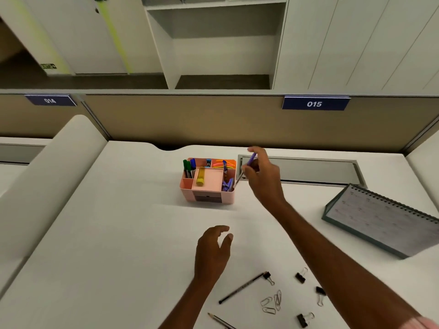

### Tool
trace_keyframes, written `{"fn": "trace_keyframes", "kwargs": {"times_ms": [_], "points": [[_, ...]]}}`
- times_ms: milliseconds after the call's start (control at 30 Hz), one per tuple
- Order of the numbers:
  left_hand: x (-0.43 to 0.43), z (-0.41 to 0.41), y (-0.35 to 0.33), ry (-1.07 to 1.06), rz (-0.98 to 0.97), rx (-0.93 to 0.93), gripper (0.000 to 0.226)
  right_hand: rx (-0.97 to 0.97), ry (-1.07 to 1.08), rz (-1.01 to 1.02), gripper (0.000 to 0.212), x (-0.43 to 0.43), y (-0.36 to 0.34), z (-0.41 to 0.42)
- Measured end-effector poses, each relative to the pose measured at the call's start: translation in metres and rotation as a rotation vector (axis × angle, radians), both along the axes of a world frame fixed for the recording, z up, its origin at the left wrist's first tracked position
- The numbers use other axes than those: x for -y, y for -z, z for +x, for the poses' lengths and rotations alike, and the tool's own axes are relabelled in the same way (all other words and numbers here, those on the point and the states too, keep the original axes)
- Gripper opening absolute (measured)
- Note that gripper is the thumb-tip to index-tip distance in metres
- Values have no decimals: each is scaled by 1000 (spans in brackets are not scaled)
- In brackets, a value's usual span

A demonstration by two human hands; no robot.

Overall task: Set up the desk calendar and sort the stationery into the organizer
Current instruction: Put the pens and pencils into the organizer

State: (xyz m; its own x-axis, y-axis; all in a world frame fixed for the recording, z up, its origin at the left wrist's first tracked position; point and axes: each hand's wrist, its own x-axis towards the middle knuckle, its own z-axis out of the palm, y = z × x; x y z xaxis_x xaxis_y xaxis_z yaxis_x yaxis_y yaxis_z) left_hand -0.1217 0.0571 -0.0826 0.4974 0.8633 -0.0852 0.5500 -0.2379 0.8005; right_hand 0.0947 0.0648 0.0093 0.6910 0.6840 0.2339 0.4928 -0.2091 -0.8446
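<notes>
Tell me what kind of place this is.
Most likely a shared open-plan office. The white desk is fenced by a low partition carrying the 014 tag and the 015 tag, with storage cabinets behind.

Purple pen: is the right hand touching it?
Touching. The head view shows the right hand pinching the purple pen along its shaft, beside the pink organizer.

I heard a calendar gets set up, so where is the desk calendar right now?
In the head view, the desk calendar sits on the right side of the desk, in front of the grey cable flap, beyond the binder clips.
</notes>
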Motion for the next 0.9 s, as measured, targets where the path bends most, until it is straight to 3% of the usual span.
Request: {"fn": "trace_keyframes", "kwargs": {"times_ms": [167,467,900], "points": [[1,-7,19,67,19,-76,17,141,-9,1,12,-53,6,24],[8,-12,42,148,2,-107,13,196,-58,-235,19,-93,36,37],[8,-23,59,127,-30,-124,13,249,43,11,24,-77,23,46]]}}
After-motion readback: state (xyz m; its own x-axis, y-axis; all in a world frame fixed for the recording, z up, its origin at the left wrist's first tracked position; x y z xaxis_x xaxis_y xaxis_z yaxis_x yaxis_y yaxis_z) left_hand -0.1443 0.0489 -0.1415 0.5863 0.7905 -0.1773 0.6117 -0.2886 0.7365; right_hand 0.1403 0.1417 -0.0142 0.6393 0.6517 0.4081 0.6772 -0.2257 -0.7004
